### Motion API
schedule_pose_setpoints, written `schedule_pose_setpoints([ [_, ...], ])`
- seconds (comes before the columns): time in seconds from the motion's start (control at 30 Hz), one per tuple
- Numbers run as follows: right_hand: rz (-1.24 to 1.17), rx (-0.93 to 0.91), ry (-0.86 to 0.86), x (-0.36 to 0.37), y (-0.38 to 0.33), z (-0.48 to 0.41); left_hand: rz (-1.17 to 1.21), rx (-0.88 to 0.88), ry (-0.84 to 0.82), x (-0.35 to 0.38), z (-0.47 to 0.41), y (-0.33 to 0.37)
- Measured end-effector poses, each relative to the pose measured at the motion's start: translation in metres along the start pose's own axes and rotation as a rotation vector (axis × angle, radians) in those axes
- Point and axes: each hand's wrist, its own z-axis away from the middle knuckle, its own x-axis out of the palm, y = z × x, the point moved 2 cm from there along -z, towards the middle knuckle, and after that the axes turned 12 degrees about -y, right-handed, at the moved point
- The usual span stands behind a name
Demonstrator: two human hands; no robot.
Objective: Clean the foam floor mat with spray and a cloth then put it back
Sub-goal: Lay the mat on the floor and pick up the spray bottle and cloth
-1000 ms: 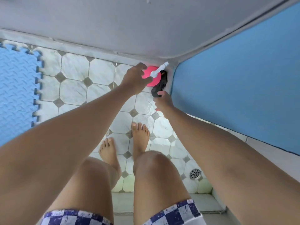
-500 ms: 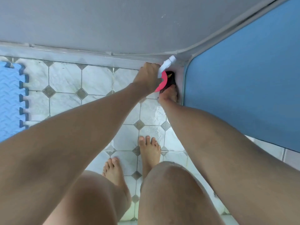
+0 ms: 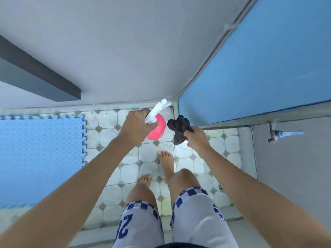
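Observation:
My left hand (image 3: 137,125) grips a pink spray bottle (image 3: 157,128) by its white trigger head, held up over the tiled floor near the corner. My right hand (image 3: 196,138) holds a crumpled dark cloth (image 3: 179,127) just right of the bottle. A blue foam floor mat (image 3: 41,154) with puzzle edges lies flat on the floor at the left. A second blue foam mat (image 3: 259,68) leans upright against the wall at the right.
The floor is white octagonal tile (image 3: 125,174) with my bare feet (image 3: 166,161) in the middle. A tap (image 3: 279,134) sticks out of the right wall and a floor drain (image 3: 221,187) sits below it. A dark ledge (image 3: 35,76) juts from the back wall.
Both hands have lifted away from the corner floor, the left with the spray bottle and the right with the dark cloth. My view has risen as I straightened up.

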Motion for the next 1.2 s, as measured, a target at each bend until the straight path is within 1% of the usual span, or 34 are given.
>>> schedule_pose_setpoints([
  [0.1, -0.016, -0.022, 0.089, -0.042, -0.017, 0.116, -0.052, 0.156, -0.049, -0.027, 0.068, 0.075],
  [0.23, -0.238, -0.011, 0.239, -0.111, -0.005, 0.241, -0.227, 0.309, -0.249, -0.019, 0.138, 0.193],
  [0.3, -0.386, -0.046, 0.302, -0.151, 0.012, 0.292, -0.286, 0.371, -0.29, -0.006, 0.16, 0.253],
  [0.37, -0.614, -0.095, 0.362, -0.193, 0.032, 0.344, -0.289, 0.433, -0.307, 0.011, 0.17, 0.311],
  [0.43, -0.815, -0.133, 0.412, -0.238, 0.059, 0.392, -0.317, 0.477, -0.366, 0.036, 0.172, 0.369],
  [0.6, -1.092, -0.284, 0.589, -0.348, 0.125, 0.481, -0.355, 0.776, -0.482, 0.113, 0.174, 0.525],
  [0.73, -1.248, -0.507, 0.759, -0.424, 0.168, 0.538, -0.374, 0.881, -0.468, 0.175, 0.177, 0.64],
  [0.8, -1.306, -0.608, 0.814, -0.453, 0.191, 0.556, -0.375, 0.924, -0.434, 0.203, 0.179, 0.684],
  [0.87, -1.386, -0.652, 0.86, -0.471, 0.217, 0.558, -0.343, 0.972, -0.412, 0.23, 0.181, 0.717],
  [0.93, -1.484, -0.606, 0.89, -0.473, 0.246, 0.543, -0.326, 1.002, -0.389, 0.259, 0.183, 0.74],
  [1.0, -1.576, -0.468, 0.888, -0.463, 0.278, 0.515, -0.36, 0.983, -0.412, 0.291, 0.175, 0.751],
  [1.1, -1.607, -0.204, 0.806, -0.432, 0.312, 0.475, -0.446, 0.903, -0.499, 0.328, 0.164, 0.758],
  [1.13, -1.611, -0.155, 0.792, -0.424, 0.322, 0.463, -0.461, 0.904, -0.52, 0.337, 0.16, 0.76],
  [1.2, -1.643, -0.131, 0.803, -0.421, 0.33, 0.454, -0.496, 0.925, -0.551, 0.344, 0.16, 0.768],
])
